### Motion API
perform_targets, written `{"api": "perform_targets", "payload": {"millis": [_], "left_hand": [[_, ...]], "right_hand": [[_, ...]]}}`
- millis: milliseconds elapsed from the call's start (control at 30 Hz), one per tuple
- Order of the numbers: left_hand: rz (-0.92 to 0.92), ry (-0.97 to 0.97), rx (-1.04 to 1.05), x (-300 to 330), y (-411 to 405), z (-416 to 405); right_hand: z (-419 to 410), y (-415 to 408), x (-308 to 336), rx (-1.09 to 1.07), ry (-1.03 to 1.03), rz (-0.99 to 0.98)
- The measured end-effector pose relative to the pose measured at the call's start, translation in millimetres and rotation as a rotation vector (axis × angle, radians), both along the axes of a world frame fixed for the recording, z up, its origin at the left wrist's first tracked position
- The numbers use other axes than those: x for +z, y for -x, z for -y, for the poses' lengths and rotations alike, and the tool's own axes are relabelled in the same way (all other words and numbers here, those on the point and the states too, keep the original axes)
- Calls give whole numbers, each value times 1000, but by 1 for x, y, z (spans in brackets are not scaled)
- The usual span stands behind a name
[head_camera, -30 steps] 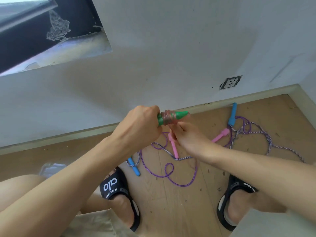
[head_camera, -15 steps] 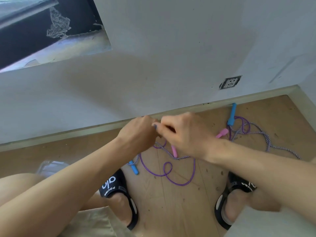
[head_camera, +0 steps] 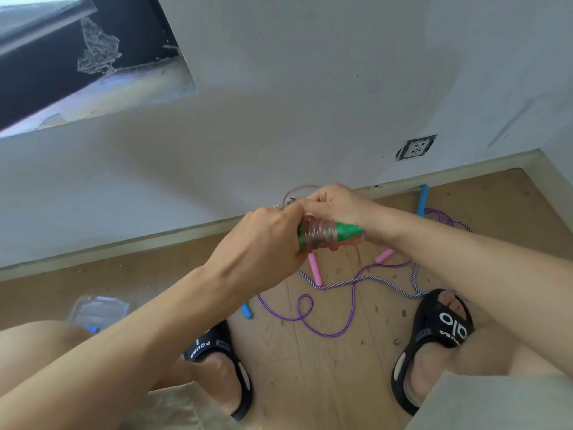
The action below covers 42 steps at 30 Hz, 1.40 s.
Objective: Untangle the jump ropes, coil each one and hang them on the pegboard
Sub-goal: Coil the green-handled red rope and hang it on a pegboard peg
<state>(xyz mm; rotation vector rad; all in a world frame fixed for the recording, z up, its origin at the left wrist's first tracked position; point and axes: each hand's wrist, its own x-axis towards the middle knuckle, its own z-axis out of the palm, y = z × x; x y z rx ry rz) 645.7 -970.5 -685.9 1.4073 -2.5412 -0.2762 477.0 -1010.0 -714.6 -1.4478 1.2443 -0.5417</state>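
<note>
My left hand (head_camera: 266, 243) grips a green jump-rope handle (head_camera: 344, 232) held level, tip pointing right. A clear pink rope (head_camera: 319, 235) is wound around it in several tight turns. My right hand (head_camera: 338, 203) sits above and behind the handle and pinches the pink rope's loose end, which loops up against the wall. On the floor below lie a purple rope (head_camera: 310, 318) with pink handles (head_camera: 315, 271) and a purple-and-white braided rope (head_camera: 381, 279) with blue handles (head_camera: 422, 200), tangled together. No pegboard is in view.
I crouch on a wooden floor (head_camera: 310, 383) close to a white wall with a socket (head_camera: 417, 147). Black slides are on both feet (head_camera: 440, 330). A clear plastic bag (head_camera: 99, 310) lies at the left. A dark window opening sits upper left.
My right hand swung over the handle and back up behind it, carrying the pink rope round. The green handle, hidden half a second ago, shows again with more turns on it.
</note>
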Motion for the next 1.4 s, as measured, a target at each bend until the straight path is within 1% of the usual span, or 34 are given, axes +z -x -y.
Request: {"api": "perform_targets", "payload": {"millis": [100,167,267,333,400,467,533,600,667,733,833,933,1033,1133,1200,1267,1300,1400], "left_hand": [[-64,-17,84,3,-6,8],[-59,-40,149,-2,-11,14],[-5,-74,218,-14,-17,24],[40,-110,267,-20,-17,30],[115,-141,333,-24,-20,38],[204,-120,375,-26,-29,45],[304,-69,337,-28,-33,48],[398,-60,249,-30,-29,43],[463,-66,155,-31,-19,33],[512,-36,63,-33,-9,22],[503,-7,-50,-36,-3,11],[455,12,-86,-28,-1,6],[354,65,-135,-19,2,3],[240,139,-172,-12,3,4],[189,108,-141,-6,4,4],[210,44,-107,-3,5,2],[244,23,-86,-3,6,1],[384,-87,-55,-11,10,-1]], "right_hand": [[-11,-11,-25,-59,-106,-95],[-25,-17,-28,-117,-114,-45],[-51,-25,-17,-86,45,-157],[-61,-25,-14,-101,176,-197],[-69,-24,-17,-84,259,-234],[-78,-25,-15,-16,365,-278],[-79,-22,-6,1,476,-278],[-67,-16,4,-56,566,-242],[-54,-10,12,-60,657,-300],[-45,-6,16,-36,700,-358],[-32,1,16,-36,647,-381],[-17,9,14,-21,500,-287],[-9,13,12,-13,390,-190],[-7,10,4,-9,323,-162],[-8,7,-5,-26,280,-151],[-9,4,-9,-55,281,-159],[-9,4,-7,-82,315,-168],[-5,9,14,-163,498,-157]]}}
